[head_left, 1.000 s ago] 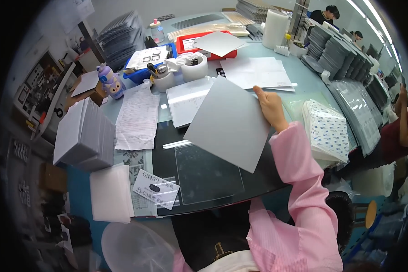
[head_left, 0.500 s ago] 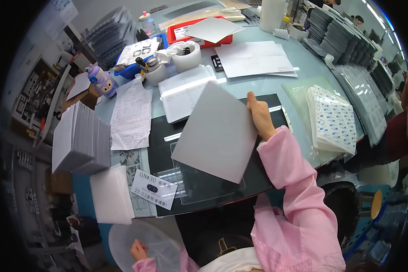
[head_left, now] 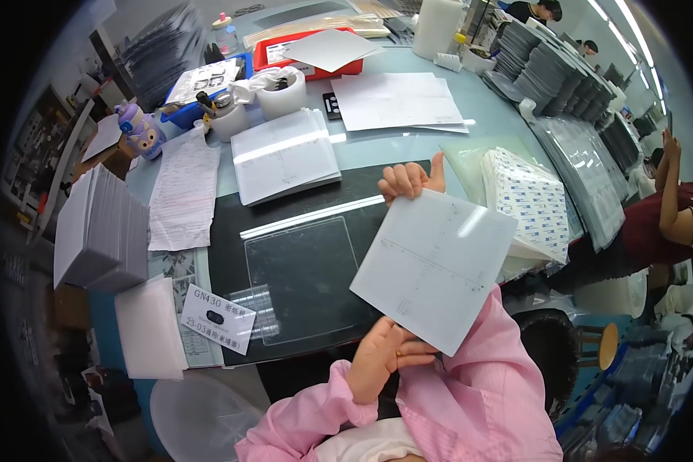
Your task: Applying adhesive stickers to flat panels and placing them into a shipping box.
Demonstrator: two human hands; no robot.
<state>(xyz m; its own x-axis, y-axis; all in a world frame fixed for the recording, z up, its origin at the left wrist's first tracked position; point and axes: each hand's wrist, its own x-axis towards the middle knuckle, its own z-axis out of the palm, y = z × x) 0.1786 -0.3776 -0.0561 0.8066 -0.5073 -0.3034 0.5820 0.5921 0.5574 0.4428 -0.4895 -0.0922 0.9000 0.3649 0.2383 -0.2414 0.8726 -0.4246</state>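
Note:
I hold a square pale grey sheet (head_left: 437, 268) with faint crossed lines up in front of me, above the table's near edge. My right hand (head_left: 410, 181) grips its top left corner, fingers over the edge. My left hand (head_left: 383, 356) pinches its lower edge from below. Both sleeves are pink. Under and to the left of the sheet lies a black mat (head_left: 231, 254) with a clear square plate (head_left: 300, 279) on it.
A white label card (head_left: 216, 317) lies at the mat's near left corner. Stacked grey sheets (head_left: 100, 227) and white foam (head_left: 150, 329) stand left, a white sheet stack (head_left: 285, 154) behind, a bag of dotted sheets (head_left: 530, 199) right. A person in dark red (head_left: 662, 223) stands far right.
The sheet has come off the table toward me and tilted up. My left hand rose from below the table edge and took hold of the sheet's lower edge.

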